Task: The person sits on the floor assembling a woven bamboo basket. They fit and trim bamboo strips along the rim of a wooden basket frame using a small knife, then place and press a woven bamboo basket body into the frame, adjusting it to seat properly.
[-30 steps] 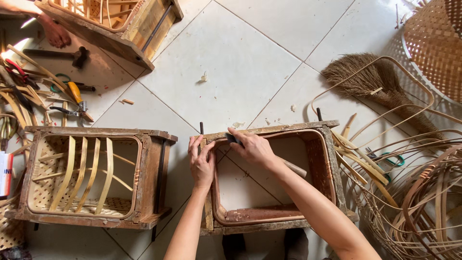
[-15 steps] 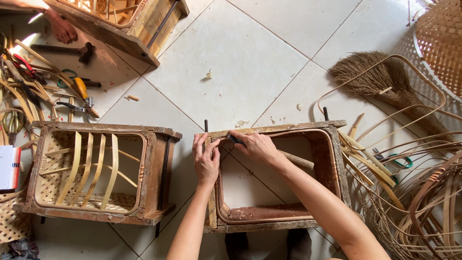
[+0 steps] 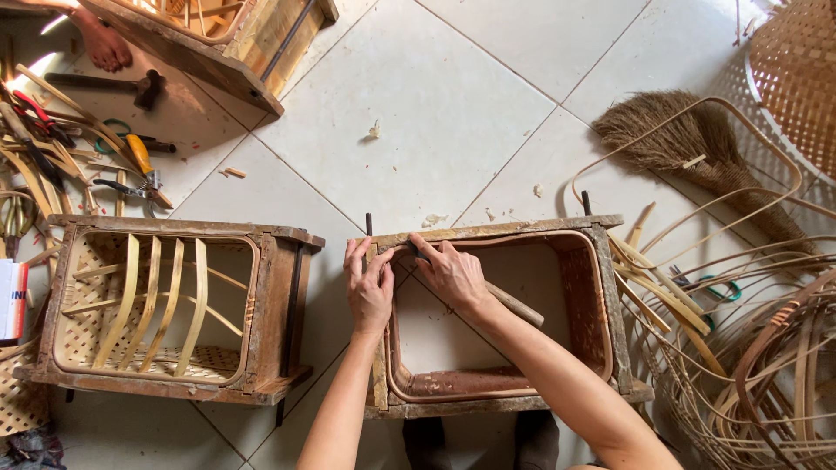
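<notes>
Seen from above, a person's two bare hands worked at the far left corner of a rectangular wooden frame mould (image 3: 610, 296) standing on a pale tiled floor (image 3: 453, 113). The left hand (image 3: 369, 292) lay flat, fingers loosely curled, pressing on the mould's left rail without gripping anything that could be made out. The right hand (image 3: 453, 274) was closed around a round wooden-handled tool (image 3: 514, 305), its handle slanting toward the near right inside the mould and its dark tip at the corner, just beside the left hand. A reddish cane band (image 3: 488, 383) lined the inside of the mould. To the left, apart from it, stood a second wooden mould (image 3: 279, 305) holding a partly woven basket with upright bamboo slats (image 3: 148, 300). At the far left lay scattered hand tools, among them a hammer (image 3: 113, 84) and orange-handled pliers (image 3: 141, 161). On the right, a straw broom (image 3: 688, 139) lay on the floor beside loose coils of rattan strips (image 3: 749, 348), and a woven basket (image 3: 797, 78) sat at the far right corner.
</notes>
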